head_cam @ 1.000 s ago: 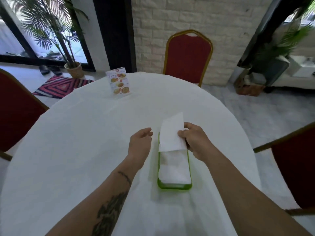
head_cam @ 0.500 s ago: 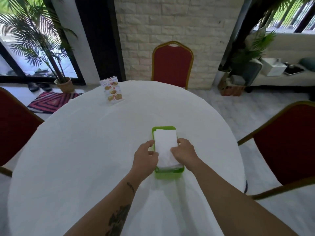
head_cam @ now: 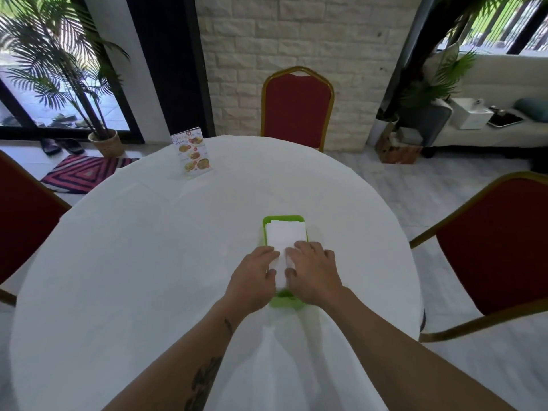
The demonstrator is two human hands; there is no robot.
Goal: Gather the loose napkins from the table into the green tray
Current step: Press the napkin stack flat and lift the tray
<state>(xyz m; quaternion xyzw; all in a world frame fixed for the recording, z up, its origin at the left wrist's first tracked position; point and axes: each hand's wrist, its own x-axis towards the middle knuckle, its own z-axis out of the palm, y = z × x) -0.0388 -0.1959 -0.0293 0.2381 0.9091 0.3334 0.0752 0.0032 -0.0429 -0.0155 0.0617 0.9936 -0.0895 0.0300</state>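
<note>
A narrow green tray (head_cam: 283, 218) lies on the white tablecloth, right of the table's middle. A stack of white napkins (head_cam: 285, 237) fills it. My left hand (head_cam: 255, 277) rests at the tray's left side, its fingertips touching the stack's edge. My right hand (head_cam: 314, 269) lies flat on the near part of the stack, fingers spread, pressing down. The near half of the tray is hidden under both hands. I see no loose napkin on the cloth.
The round table (head_cam: 148, 262) carries a standing menu card (head_cam: 194, 153) at its far left. Red chairs stand at the far side (head_cam: 297, 106), the right (head_cam: 498, 241) and the left (head_cam: 20, 215). Potted palms flank the brick wall.
My right hand held a napkin above the tray; it has laid it on the stack and now presses flat. My left hand closed in on the tray's side. The view widened.
</note>
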